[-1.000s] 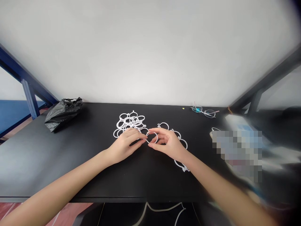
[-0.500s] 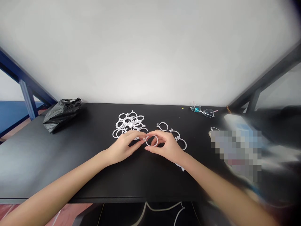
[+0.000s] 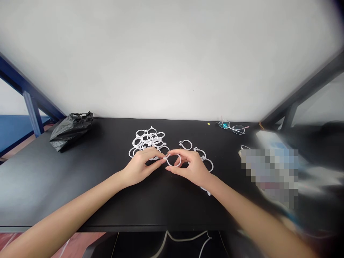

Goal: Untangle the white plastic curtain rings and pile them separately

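A white plastic ring is held between both hands above the black table. My left hand pinches the small clasp end at the ring's left side between thumb and fingers. Around the ring's right part, my right hand is curled, with thumb below and fingers above. Behind my left hand lies a pile of similar white rings, overlapping one another. Several more loose white rings lie behind and beside my right hand; one is partly hidden under the right wrist.
A crumpled black plastic bag sits at the back left of the black table. Eyeglasses lie near the wall at the back right. A blurred, pixelated object is at the right. Blue metal bars stand at the left.
Both hands keep their grip and nearly the same place. The ring's clasp end has shifted slightly between the left fingers; the piles on the table look unchanged.
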Available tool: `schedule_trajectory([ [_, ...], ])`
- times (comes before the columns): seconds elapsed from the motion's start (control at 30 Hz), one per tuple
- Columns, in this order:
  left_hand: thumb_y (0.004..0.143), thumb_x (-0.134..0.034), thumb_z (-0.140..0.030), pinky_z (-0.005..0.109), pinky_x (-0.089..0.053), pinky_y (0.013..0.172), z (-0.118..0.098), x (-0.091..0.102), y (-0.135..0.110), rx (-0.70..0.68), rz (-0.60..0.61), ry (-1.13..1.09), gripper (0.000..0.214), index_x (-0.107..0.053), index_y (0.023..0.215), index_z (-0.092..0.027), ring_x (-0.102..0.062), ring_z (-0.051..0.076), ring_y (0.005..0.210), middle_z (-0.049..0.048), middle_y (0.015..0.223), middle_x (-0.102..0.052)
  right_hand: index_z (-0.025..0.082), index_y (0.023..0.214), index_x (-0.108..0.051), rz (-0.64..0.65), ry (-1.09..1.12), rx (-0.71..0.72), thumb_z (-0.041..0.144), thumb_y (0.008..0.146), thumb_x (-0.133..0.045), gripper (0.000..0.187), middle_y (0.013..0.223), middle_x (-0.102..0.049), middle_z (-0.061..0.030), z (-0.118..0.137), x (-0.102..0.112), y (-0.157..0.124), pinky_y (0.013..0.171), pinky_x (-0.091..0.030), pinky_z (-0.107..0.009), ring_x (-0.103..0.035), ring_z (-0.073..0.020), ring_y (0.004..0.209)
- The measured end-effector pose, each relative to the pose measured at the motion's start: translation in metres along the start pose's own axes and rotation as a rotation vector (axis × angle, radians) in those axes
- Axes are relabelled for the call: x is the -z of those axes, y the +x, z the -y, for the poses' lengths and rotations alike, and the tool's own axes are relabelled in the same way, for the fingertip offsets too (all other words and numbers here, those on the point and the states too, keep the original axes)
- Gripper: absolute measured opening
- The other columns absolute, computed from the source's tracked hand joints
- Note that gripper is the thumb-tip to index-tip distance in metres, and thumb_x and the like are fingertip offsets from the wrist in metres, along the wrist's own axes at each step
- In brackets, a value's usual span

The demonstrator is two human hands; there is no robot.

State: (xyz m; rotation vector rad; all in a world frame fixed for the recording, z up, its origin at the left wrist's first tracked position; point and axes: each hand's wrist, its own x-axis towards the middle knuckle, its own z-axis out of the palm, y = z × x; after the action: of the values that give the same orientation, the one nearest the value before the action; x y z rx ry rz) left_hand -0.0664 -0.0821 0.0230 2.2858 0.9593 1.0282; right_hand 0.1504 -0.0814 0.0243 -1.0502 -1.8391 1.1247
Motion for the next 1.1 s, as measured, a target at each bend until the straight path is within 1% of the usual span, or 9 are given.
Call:
schedule_trajectory([
  [0.17,0.090,-0.063,-0.021,0.029,-0.053,0.076,-0.0009,-0.0012,-0.0007,-0.030,-0.060,-0.019,0.013,-0.071,0.100,-0.019,-0.065,0.016,0.083,0.0050,0.089,-0.072,0.022,0.108,-0.069,0.007,-0.010,-0.004,0.035,0.071,-0.079,0.040,0.081,-0.071,-0.0015,0.0002,0.0007,0.0000,0.063,-0.054,-0.028,-0.065,-0.0142,0.064],
  [0.33,0.090,-0.064,-0.021,0.028,-0.054,0.072,0.0000,-0.0026,0.0008,-0.021,-0.082,-0.060,0.014,-0.073,0.100,-0.019,-0.066,0.016,0.079,0.0049,0.087,-0.073,0.020,0.109,-0.069,0.011,-0.002,-0.016,0.035,0.071,-0.079,0.042,0.077,-0.071,-0.0011,0.0008,0.0005,-0.0011,0.062,-0.054,-0.028,-0.065,-0.0145,0.063],
  [0.57,0.088,-0.065,-0.019,0.027,-0.053,0.072,-0.0022,0.0008,0.0006,-0.004,-0.058,-0.083,0.014,-0.074,0.099,-0.020,-0.065,0.014,0.077,0.0036,0.085,-0.073,0.020,0.108,-0.069,0.015,0.001,-0.012,0.035,0.071,-0.079,0.041,0.078,-0.071,-0.0015,0.0010,0.0000,-0.0018,0.063,-0.054,-0.028,-0.064,-0.0139,0.062],
  [0.87,0.088,-0.066,-0.018,0.026,-0.053,0.069,-0.0061,0.0018,0.0033,-0.044,-0.076,-0.065,0.012,-0.074,0.097,-0.019,-0.064,0.014,0.074,0.0043,0.081,-0.072,0.020,0.110,-0.068,0.028,0.015,-0.009,0.037,0.072,-0.079,0.043,0.073,-0.070,-0.0006,-0.0003,-0.0004,-0.0030,0.064,-0.054,-0.029,-0.065,-0.0148,0.062],
  [1.1,0.091,-0.062,-0.024,0.027,-0.054,0.067,-0.0073,0.0038,0.0029,-0.065,-0.065,-0.054,0.014,-0.075,0.095,-0.018,-0.063,0.014,0.070,0.0047,0.077,-0.071,0.021,0.107,-0.069,0.056,-0.003,-0.040,0.038,0.074,-0.078,0.038,0.062,-0.067,0.0022,0.0035,0.0023,-0.0034,0.060,-0.050,-0.027,-0.064,-0.0148,0.059],
])
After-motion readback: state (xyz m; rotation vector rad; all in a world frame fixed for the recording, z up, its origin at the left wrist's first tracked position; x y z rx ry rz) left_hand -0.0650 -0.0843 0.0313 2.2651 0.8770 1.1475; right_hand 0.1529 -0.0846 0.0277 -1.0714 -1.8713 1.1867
